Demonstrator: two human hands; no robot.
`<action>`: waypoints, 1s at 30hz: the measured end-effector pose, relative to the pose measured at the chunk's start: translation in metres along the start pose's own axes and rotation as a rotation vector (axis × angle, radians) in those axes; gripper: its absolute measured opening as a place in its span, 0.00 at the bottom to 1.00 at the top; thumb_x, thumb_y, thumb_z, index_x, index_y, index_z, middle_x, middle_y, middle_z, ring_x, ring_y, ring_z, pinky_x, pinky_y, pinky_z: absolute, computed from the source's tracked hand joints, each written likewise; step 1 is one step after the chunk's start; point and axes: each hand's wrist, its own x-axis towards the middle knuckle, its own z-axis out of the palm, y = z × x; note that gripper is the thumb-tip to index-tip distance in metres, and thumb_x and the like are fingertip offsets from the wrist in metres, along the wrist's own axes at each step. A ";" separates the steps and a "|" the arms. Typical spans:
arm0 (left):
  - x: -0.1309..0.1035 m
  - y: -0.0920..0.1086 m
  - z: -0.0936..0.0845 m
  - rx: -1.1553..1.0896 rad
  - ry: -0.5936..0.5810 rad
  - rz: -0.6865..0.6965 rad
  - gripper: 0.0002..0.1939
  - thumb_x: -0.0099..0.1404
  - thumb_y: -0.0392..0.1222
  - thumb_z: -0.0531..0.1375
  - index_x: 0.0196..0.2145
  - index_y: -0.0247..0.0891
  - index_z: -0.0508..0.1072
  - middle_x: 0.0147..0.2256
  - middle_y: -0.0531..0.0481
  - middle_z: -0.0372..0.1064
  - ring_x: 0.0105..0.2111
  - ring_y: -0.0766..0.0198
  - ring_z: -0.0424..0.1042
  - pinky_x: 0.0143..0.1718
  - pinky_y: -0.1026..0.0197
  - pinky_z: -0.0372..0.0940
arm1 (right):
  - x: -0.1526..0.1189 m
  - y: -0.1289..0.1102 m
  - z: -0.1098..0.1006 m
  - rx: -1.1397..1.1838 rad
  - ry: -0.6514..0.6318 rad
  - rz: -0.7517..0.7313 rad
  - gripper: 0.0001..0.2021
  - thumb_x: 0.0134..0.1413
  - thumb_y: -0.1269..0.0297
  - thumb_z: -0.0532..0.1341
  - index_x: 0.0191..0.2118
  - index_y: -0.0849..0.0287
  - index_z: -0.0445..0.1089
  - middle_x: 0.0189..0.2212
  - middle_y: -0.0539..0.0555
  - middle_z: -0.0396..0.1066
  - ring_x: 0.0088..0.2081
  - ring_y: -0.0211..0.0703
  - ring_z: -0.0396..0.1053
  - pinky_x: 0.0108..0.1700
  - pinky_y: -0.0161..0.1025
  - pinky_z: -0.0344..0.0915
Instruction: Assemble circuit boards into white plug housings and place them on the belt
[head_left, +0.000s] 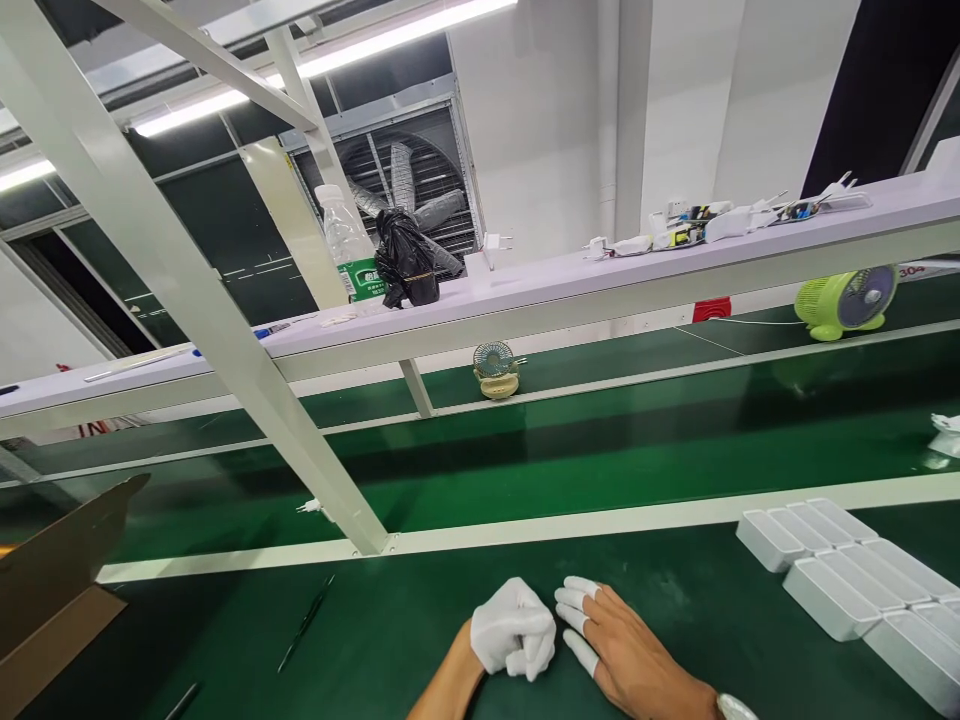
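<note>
My left hand (pixel 515 630), in a white glove, is closed in a fist low in the middle of the view, over the dark green work surface (pixel 405 620). Whatever the fist may hold is hidden. Just to its right, my right hand (pixel 622 640) lies flat with its fingers stretched toward the fist and nothing in it. White covers sit on its fingertips, and part of a watch shows at the wrist. A small gap separates the two hands.
White rectangular cases (pixel 840 597) stand in rows at the right. An open cardboard box (pixel 64 600) is at the left, near a thin black tool (pixel 306 622). Behind run a green belt (pixel 600 450), a slanting post (pixel 225 350) and a shelf (pixel 555 285). A green fan (pixel 844 300) stands farther back.
</note>
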 end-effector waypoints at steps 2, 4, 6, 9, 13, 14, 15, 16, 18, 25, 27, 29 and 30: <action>-0.002 0.003 0.000 0.016 -0.032 -0.044 0.27 0.62 0.54 0.63 0.14 0.30 0.73 0.13 0.46 0.63 0.10 0.70 0.56 0.15 0.64 0.48 | 0.000 0.001 0.001 0.015 -0.024 0.005 0.26 0.57 0.78 0.54 0.62 0.61 0.65 0.57 0.62 0.71 0.59 0.56 0.68 0.60 0.54 0.68; -0.004 0.008 0.002 0.023 -0.068 -0.093 0.25 0.62 0.52 0.64 0.17 0.29 0.75 0.14 0.45 0.65 0.10 0.71 0.55 0.12 0.64 0.44 | 0.000 0.001 0.002 0.037 -0.030 0.015 0.26 0.58 0.78 0.54 0.62 0.61 0.65 0.57 0.61 0.71 0.59 0.56 0.67 0.60 0.54 0.67; -0.005 0.014 0.004 0.035 -0.112 -0.145 0.23 0.62 0.51 0.64 0.19 0.27 0.76 0.16 0.45 0.66 0.10 0.71 0.55 0.11 0.64 0.41 | 0.000 0.000 0.002 0.064 -0.004 0.032 0.24 0.60 0.77 0.54 0.61 0.60 0.67 0.56 0.61 0.71 0.59 0.55 0.67 0.60 0.54 0.67; -0.005 0.023 0.008 0.092 -0.217 -0.216 0.24 0.63 0.53 0.63 0.24 0.26 0.78 0.16 0.46 0.65 0.11 0.71 0.56 0.12 0.64 0.42 | 0.002 -0.001 0.001 0.103 0.049 0.063 0.21 0.63 0.76 0.54 0.59 0.59 0.68 0.54 0.61 0.73 0.57 0.55 0.68 0.58 0.54 0.68; -0.004 0.027 0.008 0.149 -0.306 -0.259 0.24 0.64 0.54 0.62 0.25 0.26 0.78 0.16 0.47 0.65 0.12 0.71 0.56 0.13 0.63 0.42 | 0.003 -0.002 -0.001 0.144 0.054 0.077 0.19 0.65 0.74 0.54 0.59 0.60 0.68 0.54 0.61 0.72 0.57 0.55 0.68 0.58 0.54 0.68; -0.004 0.027 0.007 0.149 -0.309 -0.260 0.24 0.64 0.54 0.62 0.25 0.26 0.78 0.17 0.47 0.65 0.13 0.71 0.56 0.13 0.63 0.42 | 0.003 -0.002 -0.001 0.148 0.051 0.078 0.19 0.65 0.74 0.54 0.59 0.60 0.68 0.55 0.61 0.72 0.57 0.55 0.67 0.58 0.54 0.68; -0.004 0.026 0.006 0.148 -0.310 -0.260 0.25 0.64 0.55 0.62 0.25 0.26 0.78 0.17 0.47 0.65 0.13 0.70 0.56 0.13 0.63 0.42 | 0.003 -0.001 -0.001 0.150 0.049 0.080 0.19 0.65 0.74 0.54 0.59 0.60 0.68 0.55 0.61 0.72 0.57 0.55 0.67 0.58 0.54 0.68; -0.004 0.025 0.005 0.145 -0.311 -0.260 0.25 0.63 0.55 0.62 0.25 0.26 0.78 0.17 0.47 0.65 0.13 0.70 0.57 0.13 0.63 0.43 | 0.003 -0.001 0.000 0.150 0.046 0.081 0.19 0.65 0.74 0.54 0.60 0.60 0.67 0.54 0.61 0.72 0.57 0.55 0.67 0.58 0.55 0.68; -0.003 0.025 0.004 0.146 -0.316 -0.259 0.25 0.63 0.55 0.63 0.26 0.26 0.78 0.17 0.46 0.65 0.13 0.70 0.57 0.14 0.63 0.43 | 0.002 0.000 0.001 0.146 0.041 0.085 0.19 0.66 0.73 0.54 0.60 0.60 0.67 0.54 0.61 0.72 0.57 0.56 0.67 0.58 0.56 0.68; 0.000 0.030 0.007 0.147 -0.331 -0.256 0.26 0.63 0.57 0.63 0.23 0.28 0.77 0.18 0.46 0.67 0.13 0.70 0.58 0.13 0.64 0.44 | 0.001 0.001 0.001 0.139 0.021 0.101 0.19 0.66 0.73 0.53 0.61 0.59 0.66 0.54 0.60 0.73 0.58 0.54 0.67 0.59 0.55 0.67; 0.001 0.029 0.007 0.144 -0.337 -0.260 0.27 0.62 0.59 0.63 0.23 0.28 0.77 0.20 0.44 0.69 0.13 0.70 0.59 0.13 0.64 0.44 | 0.001 0.001 0.001 0.132 0.019 0.092 0.20 0.66 0.73 0.53 0.60 0.60 0.67 0.54 0.60 0.73 0.58 0.53 0.67 0.59 0.54 0.67; 0.001 0.027 0.006 0.150 -0.333 -0.262 0.28 0.62 0.60 0.63 0.23 0.27 0.77 0.21 0.44 0.69 0.13 0.70 0.60 0.13 0.64 0.44 | 0.001 0.001 0.001 0.127 0.013 0.089 0.20 0.66 0.74 0.54 0.60 0.60 0.66 0.53 0.61 0.73 0.59 0.53 0.66 0.59 0.54 0.67; 0.001 0.026 0.006 0.154 -0.331 -0.263 0.28 0.62 0.60 0.63 0.23 0.27 0.77 0.20 0.44 0.68 0.13 0.70 0.60 0.13 0.64 0.44 | 0.001 0.001 0.001 0.127 0.010 0.093 0.20 0.66 0.74 0.53 0.60 0.60 0.66 0.53 0.61 0.73 0.59 0.53 0.66 0.59 0.54 0.66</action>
